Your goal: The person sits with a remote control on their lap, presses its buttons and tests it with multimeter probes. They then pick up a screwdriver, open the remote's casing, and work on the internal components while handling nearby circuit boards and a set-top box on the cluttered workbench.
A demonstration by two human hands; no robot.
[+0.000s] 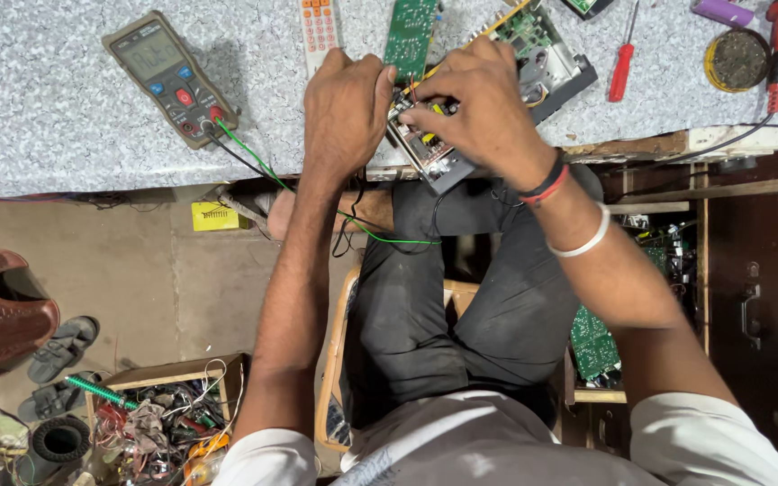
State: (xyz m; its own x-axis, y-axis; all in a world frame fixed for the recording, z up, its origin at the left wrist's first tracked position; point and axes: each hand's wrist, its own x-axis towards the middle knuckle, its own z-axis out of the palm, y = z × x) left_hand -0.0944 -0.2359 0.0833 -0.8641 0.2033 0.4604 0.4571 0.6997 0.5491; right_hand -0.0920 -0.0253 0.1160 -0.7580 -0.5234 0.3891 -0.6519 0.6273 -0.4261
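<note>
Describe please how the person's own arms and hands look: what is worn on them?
Both forearms are bare. White short sleeves end above the elbows. The left hand wears nothing visible, no glove, no band. The right hand is also gloveless; its wrist carries a black band with a red band beside it, and a white bangle sits higher on the forearm.
</note>
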